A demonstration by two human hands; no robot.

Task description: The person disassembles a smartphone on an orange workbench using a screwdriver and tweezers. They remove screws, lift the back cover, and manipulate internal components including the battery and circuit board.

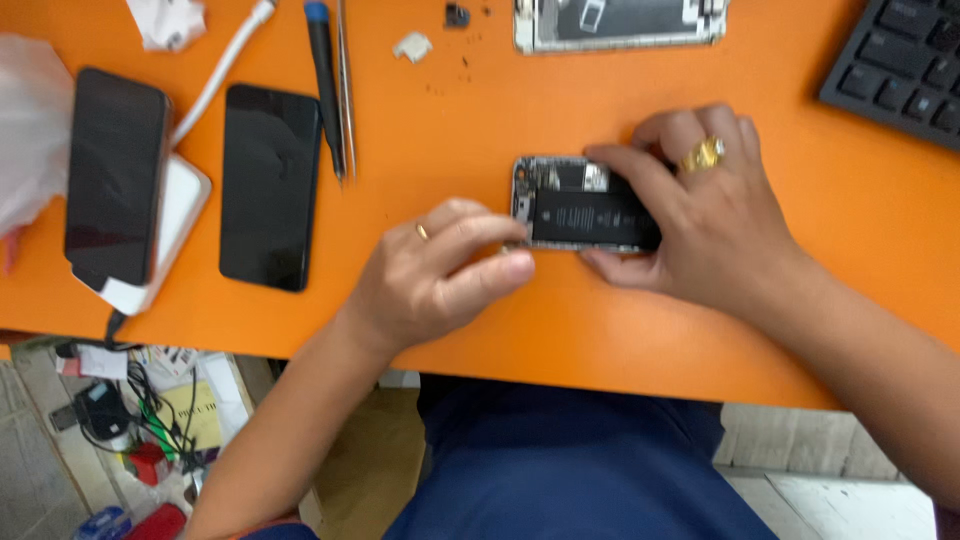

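An opened phone (575,205) lies on the orange table (450,130), its black battery and circuit parts showing. My right hand (700,205), wearing a gold ring, grips the phone's right half from above and below. My left hand (435,275) pinches at the phone's lower left corner with thumb and forefinger; whether it holds a small part is hidden.
A black screen panel (268,185) and a dark phone (115,175) on a white charger with cable lie at left. A blue-tipped screwdriver (325,85) and tweezers (346,90) sit beside them. Another opened phone frame (620,25) is at the top, a black keyboard (900,65) at top right.
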